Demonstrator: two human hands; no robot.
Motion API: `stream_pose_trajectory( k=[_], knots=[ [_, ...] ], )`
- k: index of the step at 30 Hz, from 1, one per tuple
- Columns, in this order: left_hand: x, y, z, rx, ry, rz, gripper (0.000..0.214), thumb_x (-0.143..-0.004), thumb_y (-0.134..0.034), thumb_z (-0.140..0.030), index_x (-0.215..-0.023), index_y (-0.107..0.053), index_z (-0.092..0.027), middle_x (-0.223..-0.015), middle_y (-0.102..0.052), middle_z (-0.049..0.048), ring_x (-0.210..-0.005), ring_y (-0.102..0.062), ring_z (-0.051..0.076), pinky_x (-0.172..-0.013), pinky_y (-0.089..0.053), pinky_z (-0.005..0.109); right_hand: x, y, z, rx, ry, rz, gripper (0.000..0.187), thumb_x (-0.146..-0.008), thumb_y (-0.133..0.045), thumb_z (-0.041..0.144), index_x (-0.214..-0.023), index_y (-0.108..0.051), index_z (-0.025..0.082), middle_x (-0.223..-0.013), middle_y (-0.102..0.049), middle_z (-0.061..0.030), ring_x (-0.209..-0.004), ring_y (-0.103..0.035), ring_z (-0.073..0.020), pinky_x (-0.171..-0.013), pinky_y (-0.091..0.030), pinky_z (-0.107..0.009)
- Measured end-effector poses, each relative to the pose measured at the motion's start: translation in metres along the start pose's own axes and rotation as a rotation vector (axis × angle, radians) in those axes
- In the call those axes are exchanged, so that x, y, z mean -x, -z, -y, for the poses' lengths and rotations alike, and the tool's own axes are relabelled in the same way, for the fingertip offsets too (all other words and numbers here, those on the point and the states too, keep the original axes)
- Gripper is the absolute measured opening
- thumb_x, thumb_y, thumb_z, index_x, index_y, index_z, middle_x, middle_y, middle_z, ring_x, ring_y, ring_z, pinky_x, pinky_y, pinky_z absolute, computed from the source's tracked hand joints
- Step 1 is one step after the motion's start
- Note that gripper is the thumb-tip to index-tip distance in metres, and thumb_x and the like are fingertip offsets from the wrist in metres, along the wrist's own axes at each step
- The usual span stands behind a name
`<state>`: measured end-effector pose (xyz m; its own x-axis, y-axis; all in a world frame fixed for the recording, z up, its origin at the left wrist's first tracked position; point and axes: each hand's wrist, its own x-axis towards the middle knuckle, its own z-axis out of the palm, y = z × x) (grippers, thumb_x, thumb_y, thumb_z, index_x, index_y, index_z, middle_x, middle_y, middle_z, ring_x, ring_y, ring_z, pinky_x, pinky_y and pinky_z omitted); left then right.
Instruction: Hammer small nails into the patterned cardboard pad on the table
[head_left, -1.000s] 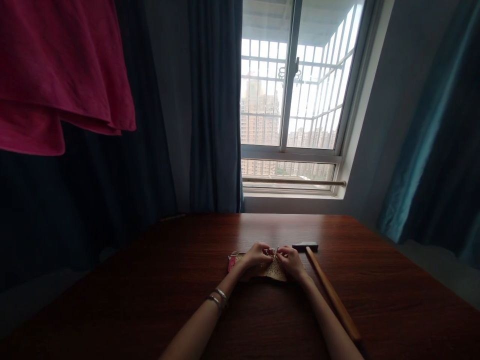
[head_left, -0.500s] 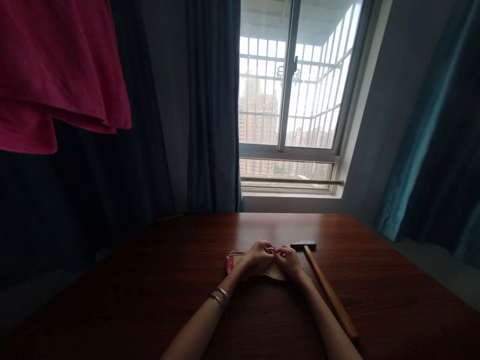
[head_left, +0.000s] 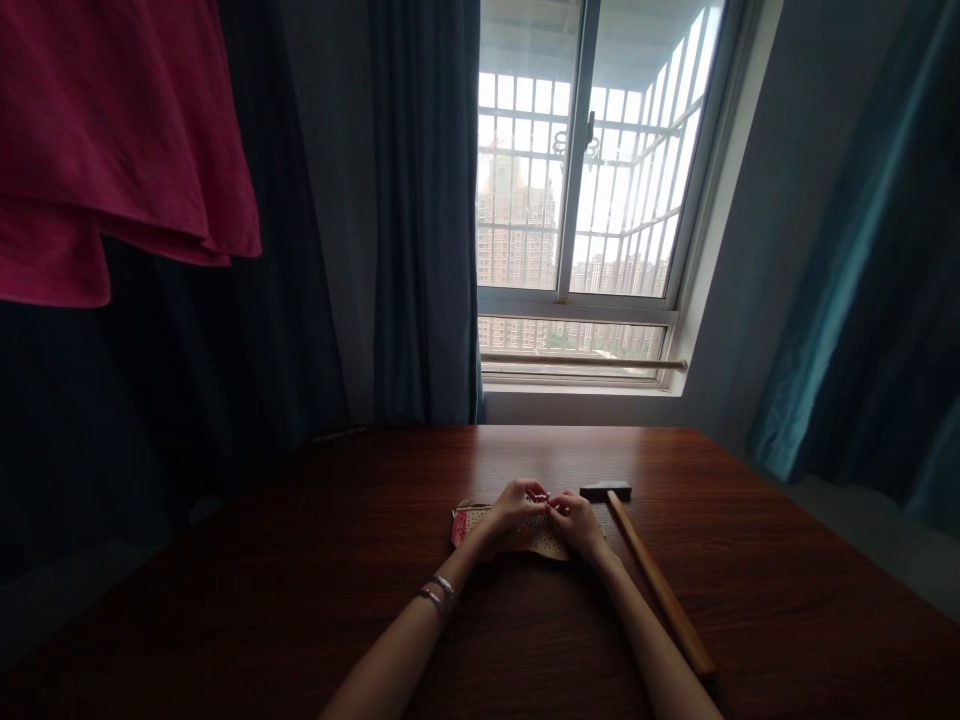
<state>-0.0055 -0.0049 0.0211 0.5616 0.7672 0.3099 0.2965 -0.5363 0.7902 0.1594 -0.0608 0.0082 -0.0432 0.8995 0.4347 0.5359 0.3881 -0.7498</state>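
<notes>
A beige, dotted, flat piece [head_left: 551, 545] with a pink left end [head_left: 460, 527] lies on the table under my hands. Its exact kind is unclear. My left hand [head_left: 517, 503] is closed, with its fingers curled round a small red-and-white piece [head_left: 538, 498] at the far side of the flat one. Close beside it, my right hand [head_left: 574, 517] pinches at the same spot, thumb and fingertips together. The fingers partly hide what they grip, and it is too small to name surely.
Right of my right hand rests a hammer with a dark head [head_left: 606, 492] and a long wooden handle [head_left: 660, 585]. The brown wooden table [head_left: 337, 600] reaches towards a barred window [head_left: 574, 250]. Dark blue curtains [head_left: 424, 220] and a hanging pink cloth [head_left: 127, 140] are around it.
My fingers have shifted very slightly at the small red-and-white piece. The flat piece and the hammer stay where they were.
</notes>
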Motion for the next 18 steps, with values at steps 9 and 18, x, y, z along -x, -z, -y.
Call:
stream_pose_trajectory(
  k=[9,18],
  knots=[
    [0.000,-0.004,-0.002,-0.037,0.032,-0.038,0.026,-0.073,-0.062,-0.031,-0.088,-0.070,-0.011,-0.083,-0.070,0.0062,-0.077,-0.062,0.017,-0.072,-0.047,0.024,0.001,-0.001,0.002,0.009,-0.012,-0.010,0.018,-0.075,-0.056,0.023,-0.072,-0.072,0.016,-0.076,-0.065,-0.0051,-0.065,-0.059,-0.0133,-0.062,-0.046,-0.022],
    [0.000,-0.005,-0.003,-0.048,0.039,-0.051,0.023,-0.071,-0.062,-0.028,-0.085,-0.071,-0.011,-0.082,-0.070,0.0059,-0.076,-0.062,0.017,-0.071,-0.047,0.024,0.001,0.013,0.012,0.044,-0.048,-0.026,0.021,-0.069,-0.058,0.020,-0.083,-0.073,0.016,-0.086,-0.068,-0.0079,-0.069,-0.061,-0.0160,-0.065,-0.049,-0.025]
  ],
)
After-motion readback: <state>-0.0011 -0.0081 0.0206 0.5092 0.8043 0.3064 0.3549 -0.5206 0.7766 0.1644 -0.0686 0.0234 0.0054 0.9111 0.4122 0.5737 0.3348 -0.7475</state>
